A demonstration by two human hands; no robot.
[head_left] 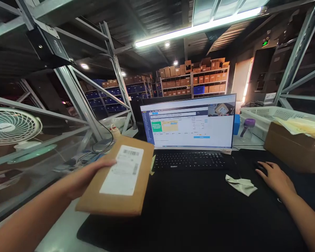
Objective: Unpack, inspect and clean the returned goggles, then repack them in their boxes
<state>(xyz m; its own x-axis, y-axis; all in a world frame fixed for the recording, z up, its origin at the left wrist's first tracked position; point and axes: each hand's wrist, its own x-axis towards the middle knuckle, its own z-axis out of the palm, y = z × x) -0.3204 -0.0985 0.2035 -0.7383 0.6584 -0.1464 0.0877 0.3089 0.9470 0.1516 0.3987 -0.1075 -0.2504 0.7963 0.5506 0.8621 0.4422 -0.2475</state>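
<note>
My left hand (pixel 91 171) grips a flat brown cardboard package (pixel 147 168) by its left edge, thumb on the front and the other fingers hidden behind. A white shipping label (pixel 122 175) with barcodes faces me, and the package is tilted above the black desk mat (pixel 183 210). On the right, my right hand (pixel 277 178) rests over a black computer mouse (pixel 261 169), its fingers curved on top of it. Between the hands stands a lit monitor (pixel 181 131), showing a software page and a small camera picture of a package. A black keyboard (pixel 189 160) lies below the screen.
A crumpled pale cloth or paper (pixel 241 184) lies on the mat. Right of the monitor are a purple-lidded bottle (pixel 249 127), a white basket (pixel 259 113) and a cardboard box (pixel 294 148). Metal frame posts (pixel 76 101) and a fan (pixel 13 126) stand at left; loaded shelves (pixel 194 80) are behind.
</note>
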